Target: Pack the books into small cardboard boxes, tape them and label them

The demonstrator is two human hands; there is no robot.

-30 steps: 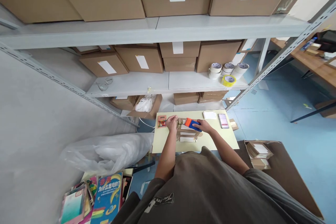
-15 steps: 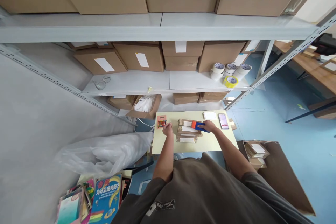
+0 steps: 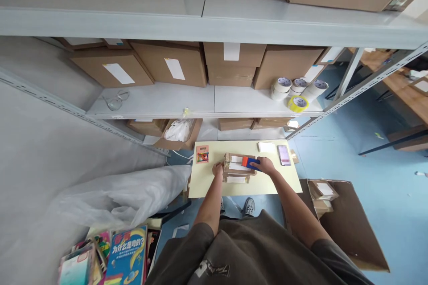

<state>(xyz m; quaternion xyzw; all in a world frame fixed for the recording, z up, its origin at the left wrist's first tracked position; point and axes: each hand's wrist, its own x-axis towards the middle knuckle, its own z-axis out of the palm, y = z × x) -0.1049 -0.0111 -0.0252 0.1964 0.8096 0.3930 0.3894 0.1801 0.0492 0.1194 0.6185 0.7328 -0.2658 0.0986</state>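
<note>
Several small flat cardboard packages (image 3: 236,172) with white labels lie together on the pale yellow table (image 3: 267,186). My right hand (image 3: 266,165) grips a blue tool with an orange-red end (image 3: 251,163), whose exact kind I cannot make out. That orange-red end is over the white label of the upper package. At the packages' left end is my left hand (image 3: 217,169), its fingers curled in and close against the cardboard. Whatever those fingers hold, if anything, is hidden. A small pinkish card with a colourful picture (image 3: 202,154) lies at the table's left.
White paper slips (image 3: 266,147) and a phone (image 3: 284,155) lie at the table's right. Shelves ahead hold cardboard boxes (image 3: 169,63) and tape rolls (image 3: 297,103). A large open carton (image 3: 356,227) stands right; books (image 3: 127,254) and plastic wrap (image 3: 123,196) are at left.
My left hand has moved from beside the pinkish card to the packages' left end. The blue tool has shifted slightly across the label, and the camera view has tilted down.
</note>
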